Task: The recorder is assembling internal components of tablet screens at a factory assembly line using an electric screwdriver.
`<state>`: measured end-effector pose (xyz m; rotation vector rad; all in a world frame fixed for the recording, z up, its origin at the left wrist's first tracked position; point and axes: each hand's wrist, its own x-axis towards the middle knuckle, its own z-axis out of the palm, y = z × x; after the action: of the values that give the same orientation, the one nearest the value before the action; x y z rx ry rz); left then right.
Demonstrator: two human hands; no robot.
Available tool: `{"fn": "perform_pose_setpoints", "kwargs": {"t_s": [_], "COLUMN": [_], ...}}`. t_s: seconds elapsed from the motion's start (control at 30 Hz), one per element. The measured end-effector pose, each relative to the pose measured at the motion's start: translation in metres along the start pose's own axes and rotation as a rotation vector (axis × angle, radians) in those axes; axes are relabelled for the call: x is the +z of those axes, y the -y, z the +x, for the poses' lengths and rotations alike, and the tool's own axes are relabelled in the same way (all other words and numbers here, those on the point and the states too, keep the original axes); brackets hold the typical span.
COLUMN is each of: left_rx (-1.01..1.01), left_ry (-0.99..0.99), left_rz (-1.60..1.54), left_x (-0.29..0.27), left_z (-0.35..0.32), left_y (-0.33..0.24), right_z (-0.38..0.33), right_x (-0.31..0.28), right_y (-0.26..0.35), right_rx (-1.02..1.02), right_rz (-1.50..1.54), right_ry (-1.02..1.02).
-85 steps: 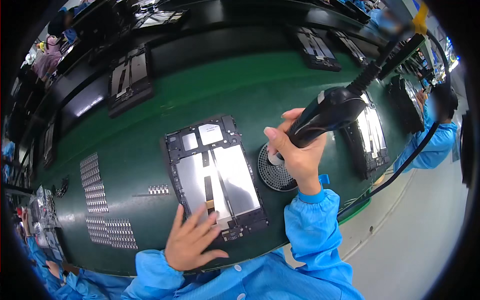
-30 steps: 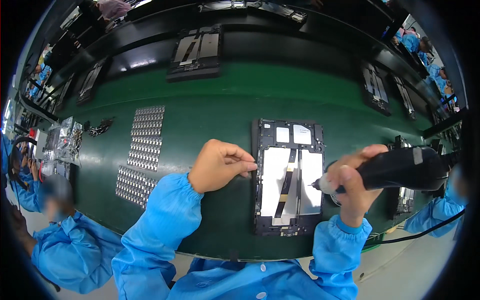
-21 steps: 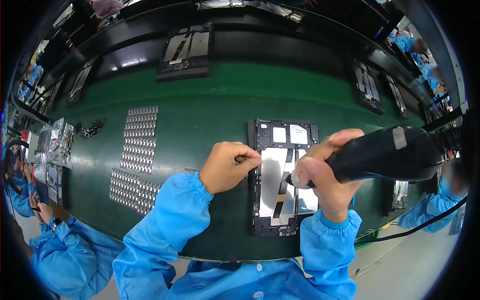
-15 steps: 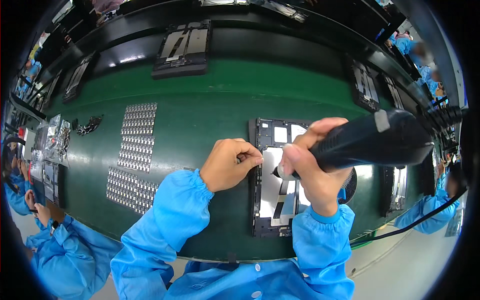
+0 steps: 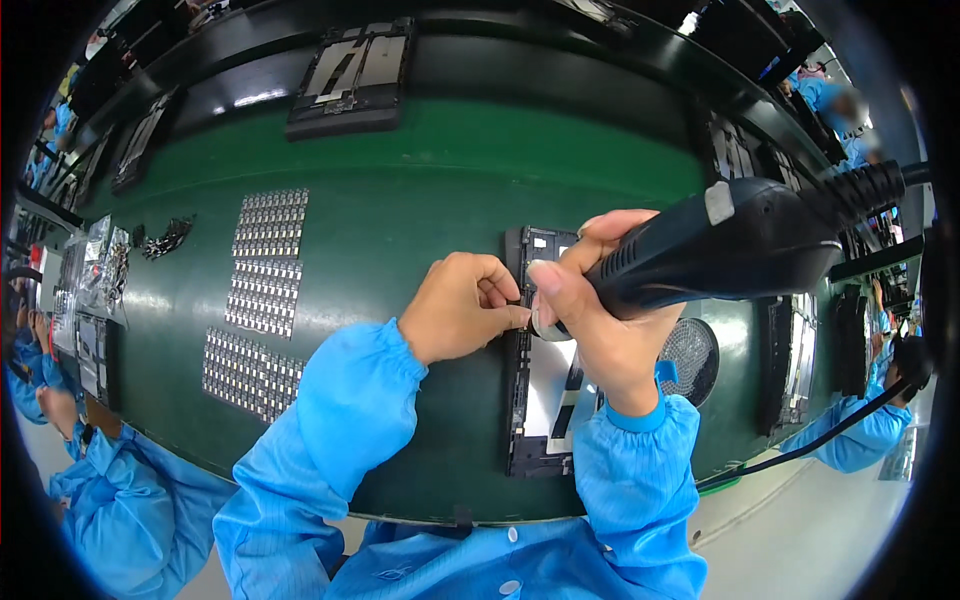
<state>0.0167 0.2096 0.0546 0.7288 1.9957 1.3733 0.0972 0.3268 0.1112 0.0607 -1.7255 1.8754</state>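
R fingers [image 5: 556, 287] + driver [image 5: 715, 250] part-hide tablet [image 5: 546, 382], rnd dish [image 5: 713, 368] nr.

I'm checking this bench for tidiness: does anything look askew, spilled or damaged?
The lowest panel of small components, beside the left sleeve, sits askew and farther left, while the two upper panels nearly line up. I see no spill or damage.

The left forearm [image 5: 345, 410] slanted in over the near edge of the table [image 5: 420, 215], pointing forward and rightward; the left hand [image 5: 462, 308] was turned inward, its fingers curled and its thumb stretched to the right. The right forearm [image 5: 640, 480] pointed straighter ahead; the right hand [image 5: 615, 345] was wrapped in a grasp, thumb angled forward and left, near the left hand.
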Motion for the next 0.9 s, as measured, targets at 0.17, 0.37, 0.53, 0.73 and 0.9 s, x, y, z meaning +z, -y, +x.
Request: {"fn": "perform_pose_setpoints", "kwargs": {"t_s": [0.17, 0.37, 0.53, 0.73, 0.9], "left_rx": [-0.093, -0.085, -0.023, 0.249, 0.084], "left_ry": [0.065, 0.087, 0.018, -0.076, 0.045], "left_rz": [-0.148, -0.173, -0.168, -0.079, -0.265], "left_x": [-0.006, -0.001, -0.006, 0.006, 0.009], "left_z": [0.001, 0.009, 0.007, 0.01, 0.01], "left_y": [0.002, 0.002, 0.015, 0.034, 0.037], "right_z": [0.002, 0.003, -0.001, -0.018, -0.027], "right_x": [0.004, -0.003, 0.001, -0.015, -0.015], "right_y": [-0.006, -0.006, -0.019, -0.026, -0.029], "right_rx": [0.006, 0.042, -0.004, -0.055, 0.051], "right_rz": [-0.048, -0.035, -0.239, -0.413, -0.296], "right_ry": [0.024, -0.011, 0.062, -0.038, -0.045]}}
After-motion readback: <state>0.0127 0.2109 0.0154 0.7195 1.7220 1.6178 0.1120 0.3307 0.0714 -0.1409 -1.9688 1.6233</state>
